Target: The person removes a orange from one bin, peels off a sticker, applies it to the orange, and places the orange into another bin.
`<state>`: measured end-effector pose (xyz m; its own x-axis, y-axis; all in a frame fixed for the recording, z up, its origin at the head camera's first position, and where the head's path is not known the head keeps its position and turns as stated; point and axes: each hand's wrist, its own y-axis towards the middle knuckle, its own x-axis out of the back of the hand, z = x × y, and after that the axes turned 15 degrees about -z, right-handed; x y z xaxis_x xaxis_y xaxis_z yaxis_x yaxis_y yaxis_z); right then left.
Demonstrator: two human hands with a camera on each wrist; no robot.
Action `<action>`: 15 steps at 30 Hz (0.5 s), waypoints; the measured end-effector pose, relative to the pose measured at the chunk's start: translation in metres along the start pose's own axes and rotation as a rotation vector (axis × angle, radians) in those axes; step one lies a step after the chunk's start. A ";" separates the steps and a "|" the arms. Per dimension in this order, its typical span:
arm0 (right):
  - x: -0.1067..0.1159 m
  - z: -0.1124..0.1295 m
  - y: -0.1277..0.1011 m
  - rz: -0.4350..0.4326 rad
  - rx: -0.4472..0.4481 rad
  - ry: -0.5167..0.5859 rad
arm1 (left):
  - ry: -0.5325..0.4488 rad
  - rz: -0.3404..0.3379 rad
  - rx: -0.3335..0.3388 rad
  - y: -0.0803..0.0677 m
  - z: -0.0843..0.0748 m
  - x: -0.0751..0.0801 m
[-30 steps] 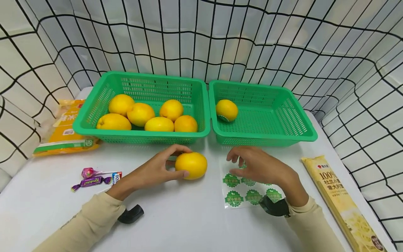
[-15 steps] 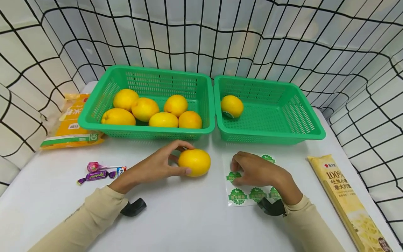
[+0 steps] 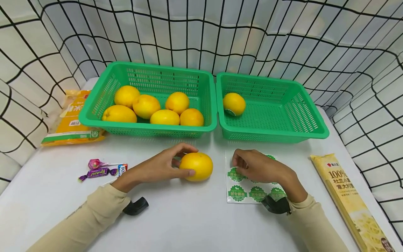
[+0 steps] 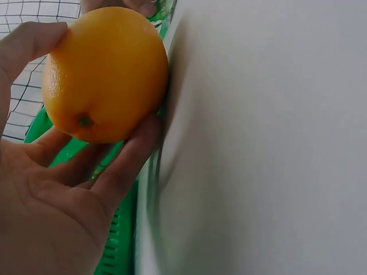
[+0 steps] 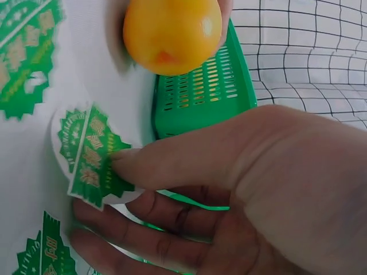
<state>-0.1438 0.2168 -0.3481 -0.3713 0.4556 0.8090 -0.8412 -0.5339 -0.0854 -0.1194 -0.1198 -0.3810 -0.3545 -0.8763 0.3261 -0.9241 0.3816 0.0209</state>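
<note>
An orange (image 3: 199,167) sits on the white table, gripped by my left hand (image 3: 160,166). In the left wrist view, thumb and fingers hold the orange (image 4: 109,74) around its stem end. To the right, my right hand (image 3: 267,168) is over a sheet of green stickers (image 3: 247,200) and covers part of it. In the right wrist view, the right hand (image 5: 241,189) pinches a round-backed green sticker (image 5: 86,154) between thumb and fingers, tilted up from the sheet.
Several oranges lie in the left green basket (image 3: 148,129). One orange (image 3: 234,104) with a green sticker is in the right green basket (image 3: 274,135). A yellow bag (image 3: 75,126), candies (image 3: 98,172) and a pasta packet (image 3: 349,199) flank the hands. Black netting (image 3: 201,21) surrounds the table.
The right hand has come down onto the sticker sheet and its fingers have closed on a sticker. The left hand keeps its hold on the orange. The head view has shifted slightly.
</note>
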 end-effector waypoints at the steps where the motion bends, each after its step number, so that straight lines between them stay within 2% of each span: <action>1: 0.000 0.000 0.000 -0.009 0.003 0.003 | 0.000 -0.002 -0.003 0.000 0.000 -0.001; 5: 0.003 0.001 0.000 -0.036 0.031 0.033 | -0.005 -0.035 -0.043 -0.001 0.000 -0.007; 9: 0.007 0.009 -0.001 -0.101 0.087 0.144 | -0.004 -0.072 -0.068 -0.002 0.001 -0.013; 15: 0.001 0.036 0.000 -0.252 0.219 0.324 | -0.027 -0.056 -0.018 -0.002 -0.001 -0.013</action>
<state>-0.1297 0.1917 -0.3269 -0.2988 0.7713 0.5620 -0.8313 -0.4996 0.2436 -0.1124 -0.1085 -0.3841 -0.3058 -0.9041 0.2985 -0.9401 0.3363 0.0555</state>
